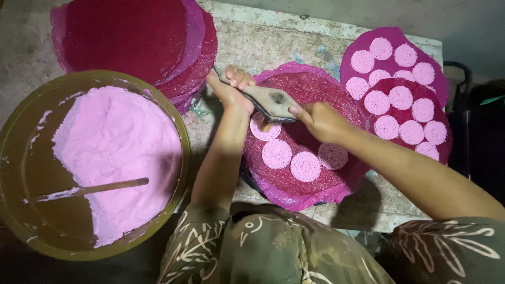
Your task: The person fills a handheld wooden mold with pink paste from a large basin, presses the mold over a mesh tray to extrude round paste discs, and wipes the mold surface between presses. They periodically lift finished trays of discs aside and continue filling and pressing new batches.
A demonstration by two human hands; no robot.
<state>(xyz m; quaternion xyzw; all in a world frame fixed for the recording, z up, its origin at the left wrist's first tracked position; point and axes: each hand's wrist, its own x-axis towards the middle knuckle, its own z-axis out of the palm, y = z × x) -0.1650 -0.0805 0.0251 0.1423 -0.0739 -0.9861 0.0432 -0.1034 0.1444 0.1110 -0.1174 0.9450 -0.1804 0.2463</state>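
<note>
My left hand (pixel 230 87) grips the far end of a flat grey metal press tool (pixel 271 101), and my right hand (pixel 318 121) holds its near end. The tool lies over a round magenta mesh tray (pixel 294 186), directly above a pink dough disc (pixel 261 130). Three more pink discs (pixel 305 165) lie in a row on that tray, nearer to me.
A large olive basin (pixel 173 126) of pink dough (pixel 118 152) with a wooden stick (pixel 89 189) stands at left. Empty magenta trays (pixel 137 37) are stacked at top left. Filled trays with several pink discs (pixel 400 97) lie at right on the worn table (pixel 273 39).
</note>
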